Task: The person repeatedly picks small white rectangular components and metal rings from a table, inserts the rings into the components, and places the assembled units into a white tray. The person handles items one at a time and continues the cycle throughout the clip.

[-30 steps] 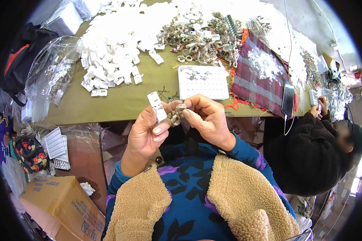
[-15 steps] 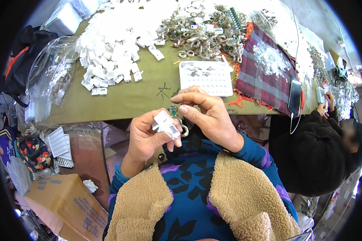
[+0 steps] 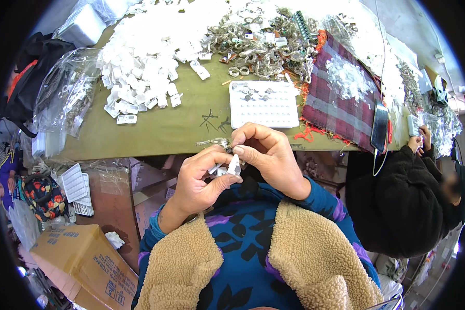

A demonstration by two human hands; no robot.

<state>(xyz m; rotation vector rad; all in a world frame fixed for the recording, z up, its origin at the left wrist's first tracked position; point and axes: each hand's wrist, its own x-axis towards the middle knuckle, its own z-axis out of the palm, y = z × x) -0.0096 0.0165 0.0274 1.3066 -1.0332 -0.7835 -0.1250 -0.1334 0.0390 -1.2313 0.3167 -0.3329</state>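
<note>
In front of my chest, just off the table's near edge, both hands meet over one small assembly. My left hand [image 3: 197, 182] is closed around a small white plastic housing [image 3: 234, 165], its thumb pressed along the lower side. A coiled grey cable [image 3: 212, 142] juts out above the left fingers. My right hand [image 3: 275, 159] pinches at the assembly's upper end, thumb and forefinger almost together. What sits between those fingertips is dark, small and mostly hidden. Beyond the hands lies a white dimpled tray [image 3: 263, 116] with several small round metallic parts in its far rows.
White plastic housings [image 3: 134, 85] are heaped at the left of the green table [image 3: 165, 132]. Coiled cables [image 3: 266, 46] pile up at the far middle. Clear pieces lie on a plaid cloth [image 3: 333, 116] beside a phone [image 3: 379, 126]. Another person [image 3: 403, 201] works at the right.
My right hand has closed in on the left, fingertips now at the assembly. The housing has been turned, the cable swung to the far left, and the green circuit board has gone out of sight.
</note>
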